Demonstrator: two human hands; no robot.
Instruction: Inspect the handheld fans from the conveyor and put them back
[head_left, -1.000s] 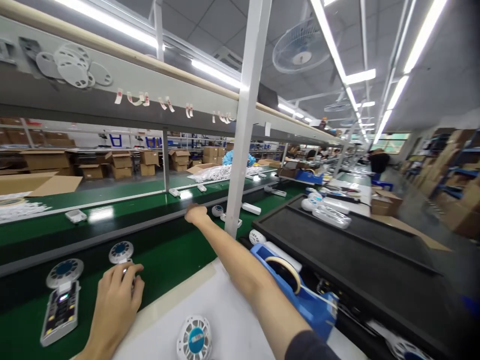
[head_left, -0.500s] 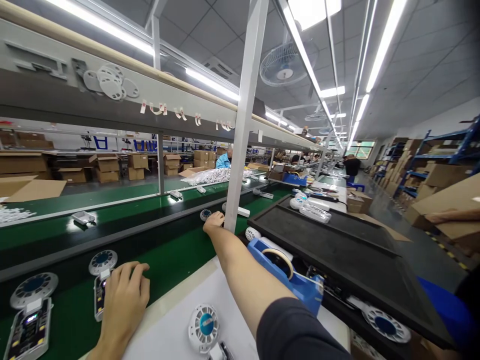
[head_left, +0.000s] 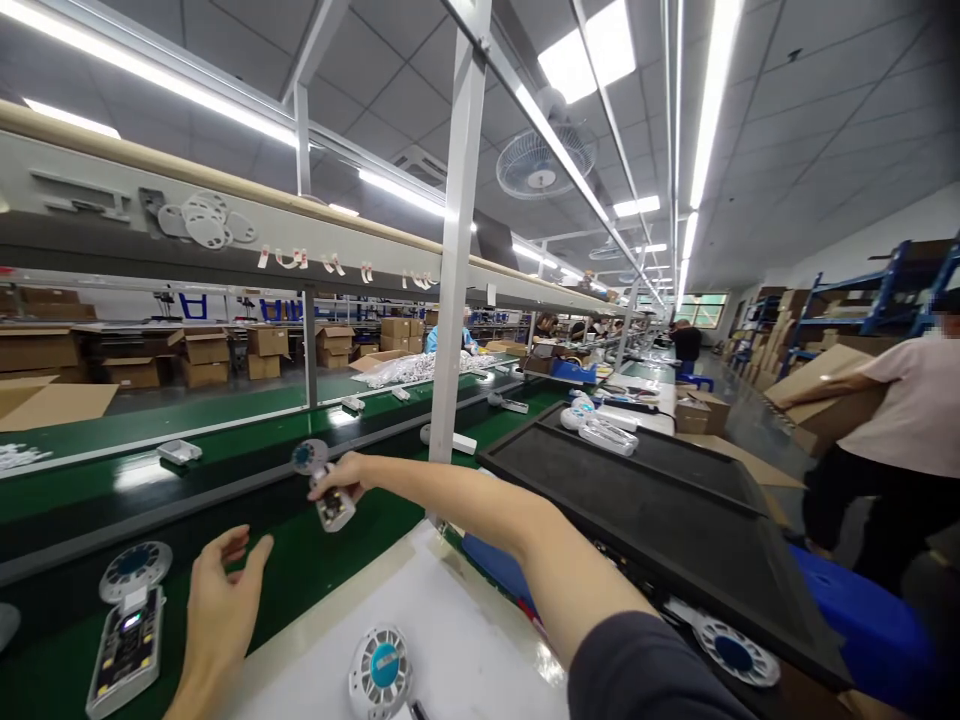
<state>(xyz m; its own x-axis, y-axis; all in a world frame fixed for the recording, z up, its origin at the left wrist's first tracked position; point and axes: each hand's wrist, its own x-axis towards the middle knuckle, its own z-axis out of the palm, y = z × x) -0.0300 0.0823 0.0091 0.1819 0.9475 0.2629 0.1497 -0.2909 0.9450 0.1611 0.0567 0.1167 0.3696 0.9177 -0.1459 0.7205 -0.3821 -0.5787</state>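
Observation:
My right hand [head_left: 345,478] grips a handheld fan [head_left: 334,508] by its handle, just above the green conveyor belt [head_left: 281,590]. The fan's round slotted head points away and to the left, and the circuit board shows in its handle. My left hand [head_left: 225,600] is open over the belt's near edge, fingers curved and apart, holding nothing. To its left, a second fan [head_left: 126,650] with an exposed circuit board and a small light lies on the belt. Another fan [head_left: 382,670] rests on the white worktop [head_left: 442,600], its lower part cut off by the frame.
A metal post [head_left: 452,240] rises beyond my right forearm. To the right is a black tray [head_left: 622,510] with a fan [head_left: 735,650] beside its near edge. White casings [head_left: 180,453] lie on the far belt. At far right a person [head_left: 900,420] handles a cardboard box [head_left: 832,395].
My right hand has come back from beside the post, moving left with the fan in it. My left hand has moved off the fan it was over, and that fan now appears farther left.

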